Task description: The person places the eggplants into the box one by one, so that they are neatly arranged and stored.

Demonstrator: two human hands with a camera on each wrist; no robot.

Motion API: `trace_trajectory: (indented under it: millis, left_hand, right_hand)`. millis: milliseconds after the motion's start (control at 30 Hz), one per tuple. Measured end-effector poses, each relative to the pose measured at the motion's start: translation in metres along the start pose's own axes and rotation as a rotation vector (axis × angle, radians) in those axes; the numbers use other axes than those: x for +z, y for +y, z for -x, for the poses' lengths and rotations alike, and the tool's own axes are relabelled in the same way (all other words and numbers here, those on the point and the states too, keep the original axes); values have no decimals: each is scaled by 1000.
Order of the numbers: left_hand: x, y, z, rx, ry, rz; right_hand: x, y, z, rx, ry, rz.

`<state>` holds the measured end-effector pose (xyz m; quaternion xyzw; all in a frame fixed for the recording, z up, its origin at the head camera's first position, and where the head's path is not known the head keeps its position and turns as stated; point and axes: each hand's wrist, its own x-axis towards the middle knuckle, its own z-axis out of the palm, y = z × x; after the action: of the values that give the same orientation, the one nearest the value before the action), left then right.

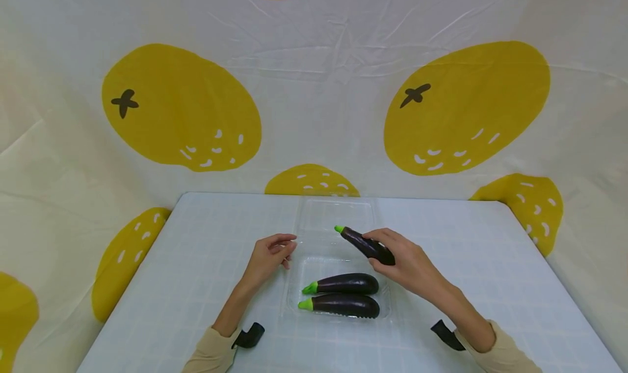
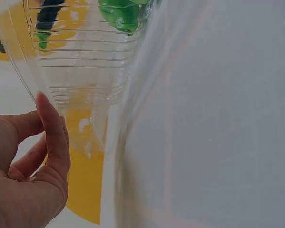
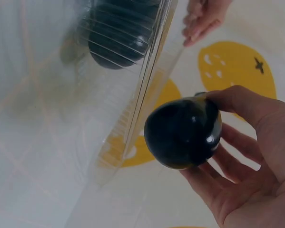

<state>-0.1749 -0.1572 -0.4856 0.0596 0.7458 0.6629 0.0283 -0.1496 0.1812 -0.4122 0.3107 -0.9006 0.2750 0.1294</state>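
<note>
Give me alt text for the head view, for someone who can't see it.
A person's right hand holds an eggplant raised near an open clear container, in which two more eggplants lie side by side. The left hand is at its left side; behind the pale table hangs yellow-patterned cloth.

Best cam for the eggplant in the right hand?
Head: it shows the eggplant lengthwise, green stem included. Right wrist shows mostly its rounded end, close up; left wrist, just part, through the clear container.

White cloth (image 1: 321,122) with yellow fruit prints (image 1: 179,108) hangs behind a table (image 1: 481,253).
</note>
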Motion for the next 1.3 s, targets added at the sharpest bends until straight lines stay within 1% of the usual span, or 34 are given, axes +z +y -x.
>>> trace_trajectory:
  millis: [267, 567, 733, 867, 1000, 1167, 1300]
  left_hand:
    - [1, 0, 0, -6, -5, -1]
    - [1, 0, 0, -16, 3, 1]
    - [2, 1, 1, -8, 5, -2]
    - [2, 1, 0, -21, 3, -4]
    - [2, 0, -1, -27, 4, -11]
    - [1, 0, 0, -25, 6, -17]
    - [1, 1, 0, -23, 11, -20]
  right_hand:
    - [7, 2, -5, -61, -63, -45]
    - [13, -1, -11, -87, -145, -55]
    - [17, 0, -14, -99, -189, -71]
    - [20, 1, -15, -116, -225, -92]
    - [24, 4, -17, -148, -240, -105]
    - [30, 10, -18, -195, -235, -101]
    - [35, 14, -18, -216, -236, -102]
